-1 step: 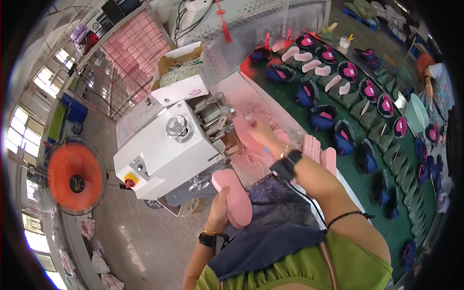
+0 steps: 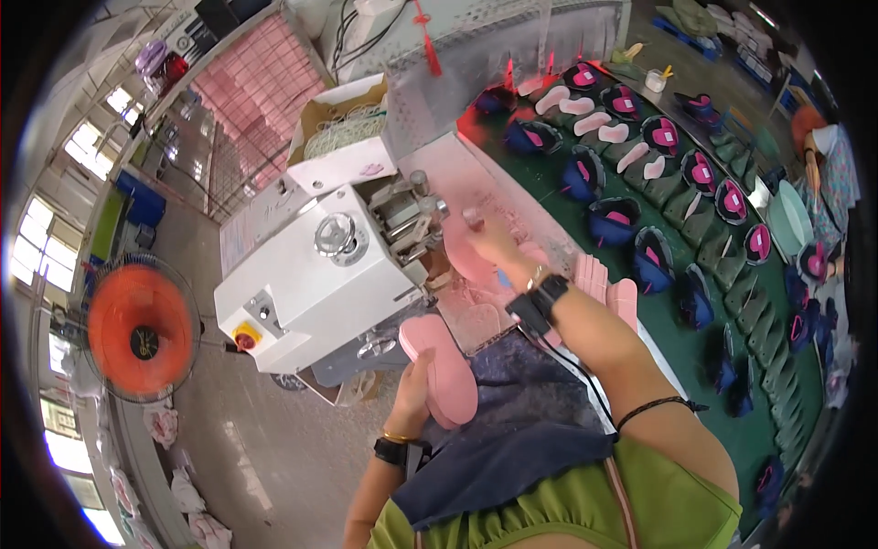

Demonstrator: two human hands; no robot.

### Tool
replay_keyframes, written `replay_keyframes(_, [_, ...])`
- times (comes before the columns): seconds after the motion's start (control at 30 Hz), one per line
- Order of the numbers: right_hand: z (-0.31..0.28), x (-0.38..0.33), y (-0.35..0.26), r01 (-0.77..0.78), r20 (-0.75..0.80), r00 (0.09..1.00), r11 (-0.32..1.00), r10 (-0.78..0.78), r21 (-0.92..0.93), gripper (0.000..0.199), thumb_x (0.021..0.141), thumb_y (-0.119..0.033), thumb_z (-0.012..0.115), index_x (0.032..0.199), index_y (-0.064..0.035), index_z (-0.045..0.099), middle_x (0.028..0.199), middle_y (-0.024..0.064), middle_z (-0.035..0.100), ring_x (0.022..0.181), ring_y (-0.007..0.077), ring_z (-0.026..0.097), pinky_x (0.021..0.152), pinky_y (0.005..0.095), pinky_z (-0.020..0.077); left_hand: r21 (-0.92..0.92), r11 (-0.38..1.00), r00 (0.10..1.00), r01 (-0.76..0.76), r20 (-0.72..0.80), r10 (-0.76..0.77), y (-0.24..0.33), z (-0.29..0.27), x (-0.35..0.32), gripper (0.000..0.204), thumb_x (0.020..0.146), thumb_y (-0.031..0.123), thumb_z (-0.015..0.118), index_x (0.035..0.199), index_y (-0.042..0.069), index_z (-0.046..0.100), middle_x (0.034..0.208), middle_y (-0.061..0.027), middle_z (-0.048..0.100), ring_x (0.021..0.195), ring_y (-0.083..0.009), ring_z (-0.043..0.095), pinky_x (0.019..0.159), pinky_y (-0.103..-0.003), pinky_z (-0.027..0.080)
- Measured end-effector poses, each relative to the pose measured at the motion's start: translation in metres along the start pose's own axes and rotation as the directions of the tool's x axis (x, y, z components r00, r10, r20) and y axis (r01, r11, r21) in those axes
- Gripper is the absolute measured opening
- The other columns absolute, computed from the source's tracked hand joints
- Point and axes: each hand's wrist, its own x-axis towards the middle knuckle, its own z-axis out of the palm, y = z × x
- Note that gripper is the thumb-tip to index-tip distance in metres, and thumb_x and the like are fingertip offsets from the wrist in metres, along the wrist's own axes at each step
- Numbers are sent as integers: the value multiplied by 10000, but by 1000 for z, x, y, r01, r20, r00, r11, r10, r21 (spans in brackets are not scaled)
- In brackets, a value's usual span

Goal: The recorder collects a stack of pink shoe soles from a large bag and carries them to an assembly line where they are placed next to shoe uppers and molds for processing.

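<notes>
My left hand (image 2: 413, 395) grips a pink shoe insole (image 2: 444, 366) by its lower end and holds it up just below the white machine (image 2: 311, 274). My right hand (image 2: 489, 240) reaches forward to the machine's metal head (image 2: 412, 220). There it holds another pink insole (image 2: 468, 261) against the pink work plate (image 2: 476, 174). Both wrists wear a dark watch. A short stack of pink insoles (image 2: 608, 285) lies just right of my right forearm.
A green conveyor (image 2: 695, 320) on the right carries several dark blue shoes with pink lining (image 2: 608, 220) and loose pale insoles (image 2: 594, 123). An orange fan (image 2: 139, 331) stands at the left. An open cardboard box (image 2: 340, 128) sits behind the machine. Another person (image 2: 828, 151) works at far right.
</notes>
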Motion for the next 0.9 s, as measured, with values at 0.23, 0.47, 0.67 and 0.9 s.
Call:
replay_keyframes(0.23, [-35,17,-57,-118,149,975,950,167,-290,344,825,-120,642,1156,-37,598,1022,180,654,892,344,652,772,415,513,142,986,980,-92,-163,114,27,8,-9,405,1019,293,533,1243,-44,550,1097,-76,645,979,-159,633,839,-304,522])
replay_keyframes(0.47, [-64,21,-37,22,144,989,928,34,-371,442,897,-166,633,1310,-29,549,1196,150,635,1075,287,632,910,357,486,244,969,989,-42,-130,76,22,16,-6,394,1009,288,553,1232,-36,573,1085,-75,653,983,-154,635,828,-296,520])
replay_keyframes(0.67, [-19,33,-158,-558,225,812,829,539,27,369,870,-403,601,823,-68,750,884,166,712,848,306,683,800,407,520,203,979,978,-31,-194,71,21,7,-28,335,991,256,568,1180,-19,598,1066,-94,657,986,-197,643,801,-332,532])
replay_keyframes(0.9, [-111,59,14,-396,-534,742,908,405,138,187,961,-187,509,949,-2,541,837,247,642,811,455,647,710,499,521,143,990,998,-16,-54,24,-3,16,9,431,991,248,558,1310,-31,481,1168,-144,611,1023,-252,636,859,-385,537])
